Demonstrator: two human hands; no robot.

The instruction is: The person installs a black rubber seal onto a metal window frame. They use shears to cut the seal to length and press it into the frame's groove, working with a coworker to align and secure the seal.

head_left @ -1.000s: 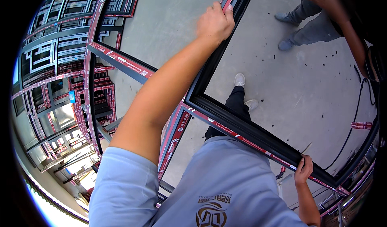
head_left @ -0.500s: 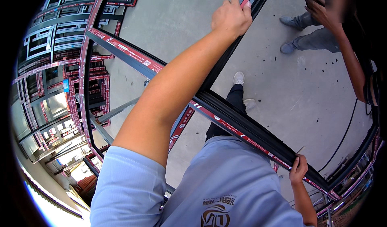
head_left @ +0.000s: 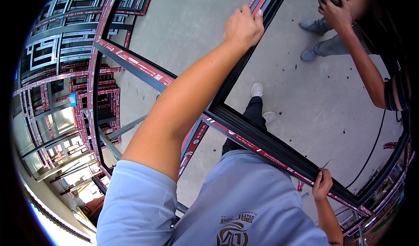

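Observation:
A large black metal frame (head_left: 262, 139) with red-printed protective tape is held level above the grey concrete floor. My left hand (head_left: 242, 27) grips its far left bar, arm stretched out. My right hand (head_left: 322, 184) is closed on the near bar close to my body. Across the frame, another person's hand (head_left: 335, 11) holds the far corner of the same frame. My shoes (head_left: 257, 90) show on the floor through the opening.
Many more taped frames (head_left: 83, 67) lean in stacks at the left. A second frame bar (head_left: 135, 65) runs diagonally beneath my left arm. The other person's feet (head_left: 312, 25) stand at the upper right. A black cable (head_left: 375, 145) lies on the floor at right.
The frame and my left hand have shifted up and to the right in view. The other person's hand has come closer to the far corner. My right hand keeps its grip.

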